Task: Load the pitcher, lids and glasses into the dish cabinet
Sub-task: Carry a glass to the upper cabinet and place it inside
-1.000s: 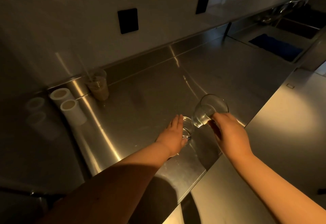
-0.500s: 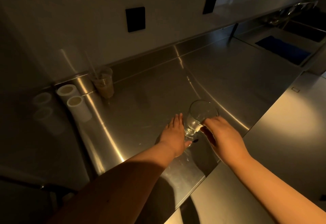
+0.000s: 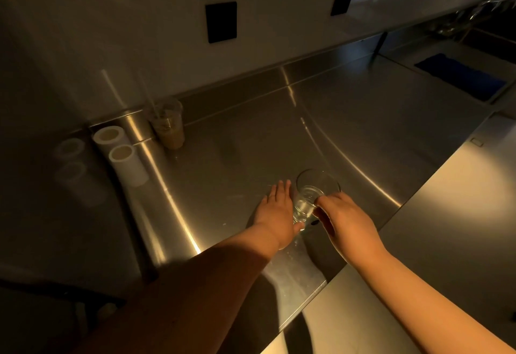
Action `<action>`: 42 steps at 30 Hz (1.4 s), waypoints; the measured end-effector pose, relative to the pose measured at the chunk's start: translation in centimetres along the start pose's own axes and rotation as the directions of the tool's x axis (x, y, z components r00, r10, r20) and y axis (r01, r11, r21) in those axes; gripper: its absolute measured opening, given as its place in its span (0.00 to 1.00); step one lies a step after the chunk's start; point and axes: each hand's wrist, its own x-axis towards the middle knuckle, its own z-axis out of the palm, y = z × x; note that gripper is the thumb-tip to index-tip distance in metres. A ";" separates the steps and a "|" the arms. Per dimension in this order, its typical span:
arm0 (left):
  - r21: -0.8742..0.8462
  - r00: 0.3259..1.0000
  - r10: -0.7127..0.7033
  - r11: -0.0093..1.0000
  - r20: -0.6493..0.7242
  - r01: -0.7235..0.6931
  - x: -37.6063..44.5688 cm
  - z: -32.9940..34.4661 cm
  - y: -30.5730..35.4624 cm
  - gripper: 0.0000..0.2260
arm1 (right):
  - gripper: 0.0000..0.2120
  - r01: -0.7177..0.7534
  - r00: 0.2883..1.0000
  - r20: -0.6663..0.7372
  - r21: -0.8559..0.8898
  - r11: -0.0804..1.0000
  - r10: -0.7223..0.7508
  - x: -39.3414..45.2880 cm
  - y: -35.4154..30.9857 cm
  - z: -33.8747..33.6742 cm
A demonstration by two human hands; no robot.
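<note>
The right hand grasps a clear round drinking glass by its near side, fingers curled on the wall. The left hand lies flat-fingered against the glass's left side, thumb under its base; whether that grip bears on it I cannot tell. The glass stands between both hands, low on the brushed stainless-steel surface. Well apart at the back left stand a clear plastic cup of brownish drink with a straw and two white cylindrical rolls.
</note>
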 end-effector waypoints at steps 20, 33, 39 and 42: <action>-0.003 0.999 0.030 1.000 -0.015 -0.030 -0.4 0.3 -0.3 0.37 | 0.48 -0.323 0.808 -0.145 0.701 0.636 0.570 0.8 -0.8 8.5; -0.038 0.999 0.035 0.999 -0.010 -0.035 -0.4 0.6 -0.8 0.32 | 0.48 -0.297 0.772 -0.149 0.775 0.558 0.618 1.8 -0.9 8.9; -0.058 1.000 0.018 0.998 -0.001 -0.018 -0.3 0.7 -0.8 0.31 | 0.44 -0.287 0.779 -0.152 0.777 0.561 0.609 1.9 -0.8 9.3; -0.056 1.000 0.013 0.998 0.003 -0.013 -0.3 0.7 -0.9 0.31 | 0.43 -0.297 0.774 -0.164 0.759 0.580 0.612 2.1 -0.7 9.3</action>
